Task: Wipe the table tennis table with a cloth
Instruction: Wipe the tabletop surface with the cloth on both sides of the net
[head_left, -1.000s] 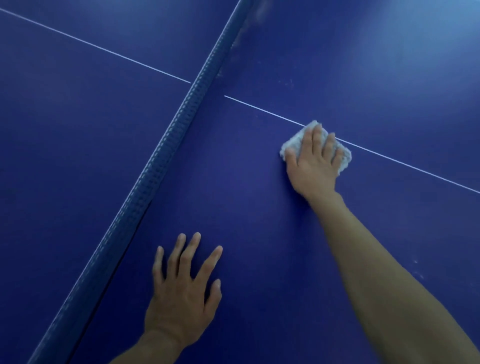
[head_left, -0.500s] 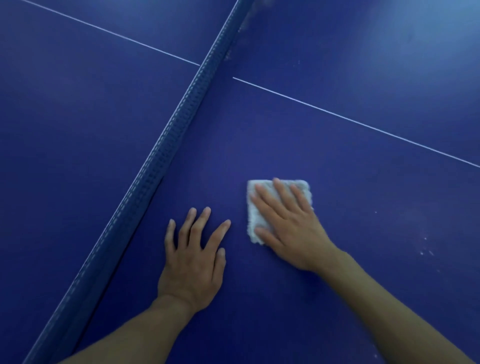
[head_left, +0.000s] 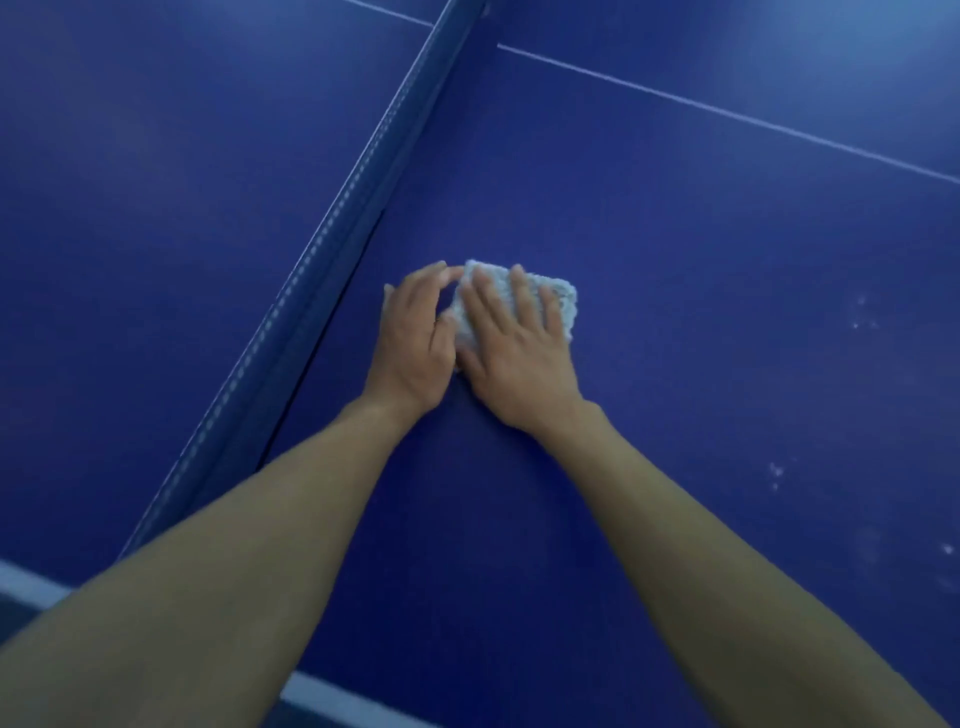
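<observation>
On the left side of the frame, the net (head_left: 332, 228) is running up from the lower left to the top middle, cutting the blue table (head_left: 727, 364) in two. A white stripe (head_left: 31, 582) along the table's near edge is showing at the bottom left.

Just right of the net, in the middle of the frame, the left hand (head_left: 413, 338) is resting on the table. Its fingers are bending a little, and one fingertip is touching the top left corner of the cloth (head_left: 558, 299). I cannot tell if it is pinching the cloth or only touching it.

The cloth is small, pale and folded. It is lying flat on the table in the middle of the frame, close to the net but not touching it. The right hand (head_left: 514, 358) is lying on top of it, fingers straight and spread out, pressing it down. It is not curling around anything.

Further right, little white specks (head_left: 860, 312) are showing on the blue, at the right side and toward the lower right. A thin white line (head_left: 727, 111) is crossing the upper right.

I think the job is partway done. The blue around the hands is looking clean. The speckled part on the right probably needs wiping, and I cannot tell about the half across the net.
</observation>
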